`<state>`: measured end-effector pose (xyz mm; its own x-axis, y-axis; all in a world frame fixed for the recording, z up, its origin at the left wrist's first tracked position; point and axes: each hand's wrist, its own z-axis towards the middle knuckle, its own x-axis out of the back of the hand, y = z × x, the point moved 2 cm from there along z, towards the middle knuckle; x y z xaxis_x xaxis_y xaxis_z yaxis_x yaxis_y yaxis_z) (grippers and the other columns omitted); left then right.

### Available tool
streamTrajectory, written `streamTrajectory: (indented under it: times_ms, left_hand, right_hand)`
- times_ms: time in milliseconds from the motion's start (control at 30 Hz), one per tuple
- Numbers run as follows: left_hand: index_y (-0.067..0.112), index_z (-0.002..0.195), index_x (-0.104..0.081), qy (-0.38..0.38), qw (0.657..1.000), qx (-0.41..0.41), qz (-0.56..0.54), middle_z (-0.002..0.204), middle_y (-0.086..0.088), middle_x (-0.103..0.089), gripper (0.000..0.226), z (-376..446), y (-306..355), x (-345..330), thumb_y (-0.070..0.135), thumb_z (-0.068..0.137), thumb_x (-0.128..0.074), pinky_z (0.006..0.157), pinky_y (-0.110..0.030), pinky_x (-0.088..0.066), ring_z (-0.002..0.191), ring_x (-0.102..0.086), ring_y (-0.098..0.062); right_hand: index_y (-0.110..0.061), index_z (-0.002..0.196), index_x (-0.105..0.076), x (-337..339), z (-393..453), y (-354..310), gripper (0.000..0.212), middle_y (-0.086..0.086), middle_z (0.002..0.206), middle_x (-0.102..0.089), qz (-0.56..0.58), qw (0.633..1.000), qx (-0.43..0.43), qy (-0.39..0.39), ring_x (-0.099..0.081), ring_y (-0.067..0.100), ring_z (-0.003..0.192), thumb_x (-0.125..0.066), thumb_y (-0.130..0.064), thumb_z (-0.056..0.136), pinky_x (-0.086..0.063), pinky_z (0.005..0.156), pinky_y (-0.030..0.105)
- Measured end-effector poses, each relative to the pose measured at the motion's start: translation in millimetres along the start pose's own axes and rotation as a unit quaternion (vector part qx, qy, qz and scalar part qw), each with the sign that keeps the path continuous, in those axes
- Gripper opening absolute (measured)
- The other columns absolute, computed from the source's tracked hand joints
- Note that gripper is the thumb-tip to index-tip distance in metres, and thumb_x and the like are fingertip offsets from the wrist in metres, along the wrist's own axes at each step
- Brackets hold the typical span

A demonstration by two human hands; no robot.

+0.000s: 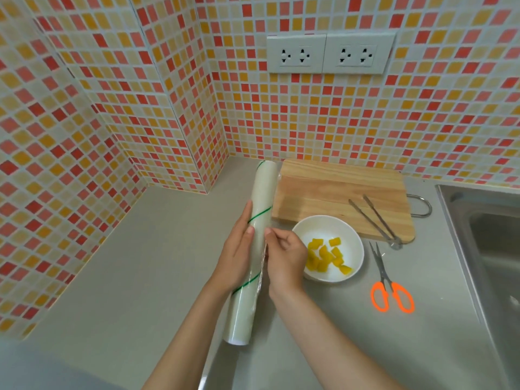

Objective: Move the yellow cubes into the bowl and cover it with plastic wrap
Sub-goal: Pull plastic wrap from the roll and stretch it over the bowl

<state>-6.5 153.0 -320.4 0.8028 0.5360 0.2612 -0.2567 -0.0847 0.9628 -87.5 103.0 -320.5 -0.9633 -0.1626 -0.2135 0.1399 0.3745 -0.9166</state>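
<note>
Since the yellow cubes (326,256) are already sitting in the white round bowl (351,235), it's wrap time — left hand (239,249) is gripping the long plastic wrap roll (257,237) while right hand (285,256) fingers (270,233) are pinching its loose edge. Next I'd guess pulling a sheet across the bowl.

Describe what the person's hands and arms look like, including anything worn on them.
Both the left hand and the right hand are bare: no gloves, rings, watch or bracelets are visible. The forearms are uncovered as far as the bottom edge of the picture, with no sleeve in view. The fingernails look short and unpainted. No markings show.
</note>
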Motion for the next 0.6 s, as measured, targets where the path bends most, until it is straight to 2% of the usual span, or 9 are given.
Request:
streamTrajectory:
  times_ms: [133,200,267,333,400,467,600]
  left_hand:
    - [0.028,0.144,-0.019,0.019,0.997,-0.049,0.049,0.141,0.033,-0.028,0.051,-9,17,20,0.020,0.097,-0.035,0.107,-0.006,-0.022,0.133,-0.027,0.016]
    - [0.030,0.144,-0.023,0.025,0.998,-0.042,0.035,0.140,0.030,-0.034,0.051,-15,21,27,0.016,0.098,-0.040,0.107,-0.013,-0.031,0.129,-0.037,0.013]
    - [0.031,0.142,-0.029,0.037,0.999,-0.008,-0.025,0.138,0.021,-0.044,0.053,-25,20,34,0.012,0.096,-0.047,0.091,-0.013,-0.046,0.113,-0.054,0.010]
    - [0.033,0.143,-0.030,0.066,0.994,0.048,-0.076,0.135,0.008,-0.051,0.059,-37,14,42,0.014,0.093,-0.054,0.078,-0.015,-0.052,0.099,-0.063,0.005]
    - [0.030,0.146,-0.029,0.091,0.984,0.097,-0.118,0.134,-0.001,-0.055,0.063,-51,5,53,0.013,0.091,-0.056,0.087,-0.030,-0.054,0.106,-0.064,-0.010]
    - [0.025,0.145,-0.033,0.111,0.973,0.123,-0.159,0.129,-0.005,-0.061,0.059,-65,-1,63,0.011,0.091,-0.054,0.096,-0.043,-0.049,0.110,-0.062,-0.023]
    - [0.022,0.140,-0.042,0.113,0.965,0.135,-0.192,0.122,-0.009,-0.064,0.053,-83,-4,71,0.016,0.089,-0.054,0.087,-0.038,-0.051,0.097,-0.065,-0.020]
  right_hand:
    - [-0.013,0.070,-0.062,-15,-15,-8,0.014,0.010,0.075,-0.071,0.053,0.998,-0.033,-0.012,-0.064,0.021,0.070,-0.065,-0.008,0.082,-0.052,0.074,0.036]
    - [-0.010,0.076,-0.062,-19,-20,-7,0.010,0.011,0.077,-0.069,0.053,0.996,-0.064,-0.039,-0.062,0.021,0.069,-0.061,-0.010,0.086,-0.051,0.071,0.036]
    - [-0.005,0.088,-0.065,-22,-28,-6,0.012,0.015,0.087,-0.069,0.032,0.993,-0.086,-0.079,-0.064,0.025,0.076,-0.055,-0.012,0.089,-0.053,0.076,0.039]
    - [-0.006,0.086,-0.063,-20,-34,-6,0.016,0.010,0.083,-0.065,0.006,0.990,-0.093,-0.102,-0.060,0.021,0.074,-0.050,-0.012,0.092,-0.052,0.074,0.037]
    - [-0.014,0.074,-0.057,-13,-34,-9,0.023,0.001,0.072,-0.055,0.001,0.988,-0.102,-0.113,-0.049,0.013,0.062,-0.046,-0.011,0.094,-0.042,0.061,0.025]
    - [-0.015,0.070,-0.053,-6,-34,-12,0.026,0.002,0.069,-0.054,0.021,0.983,-0.124,-0.134,-0.047,0.015,0.056,-0.046,-0.009,0.094,-0.037,0.054,0.025]
    - [-0.013,0.076,-0.060,-11,-48,-3,0.014,0.004,0.073,-0.060,-0.035,0.971,-0.131,-0.195,-0.051,0.016,0.058,-0.056,-0.010,0.089,-0.042,0.053,0.025]
